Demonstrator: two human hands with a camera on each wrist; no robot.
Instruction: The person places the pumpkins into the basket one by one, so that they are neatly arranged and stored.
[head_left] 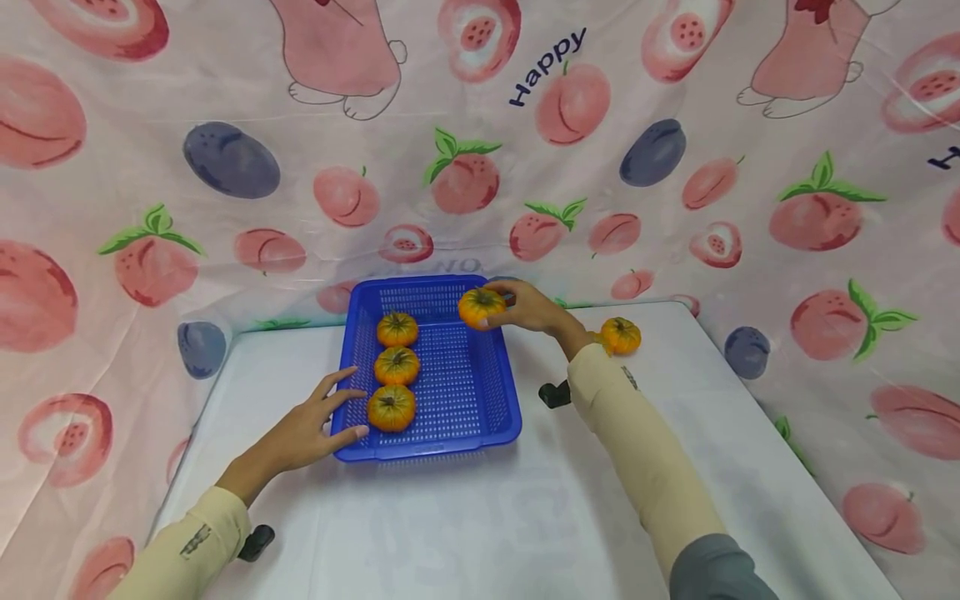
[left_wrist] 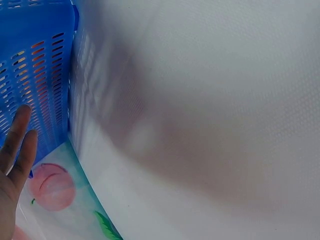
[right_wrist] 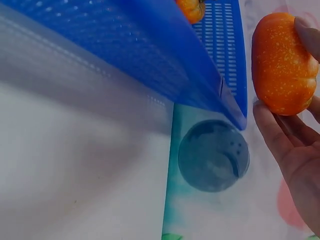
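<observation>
In mid-frame, the right hand point(head_left: 531, 310) is clamping a squat, speckled orange mini pumpkin point(head_left: 478, 307) at the perforated blue plastic basket's point(head_left: 431, 450) upper-right corner. The left hand point(head_left: 303, 429), fingers spread apart, is spanning its left rim. Three ribbed pumpkins point(head_left: 397, 367) are lining its left side.

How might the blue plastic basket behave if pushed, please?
The blue plastic basket would probably slide rather than tip, being broad and low. Its perforated walls may flex slightly. It might swivel, since three small pumpkins load its left side.
</observation>
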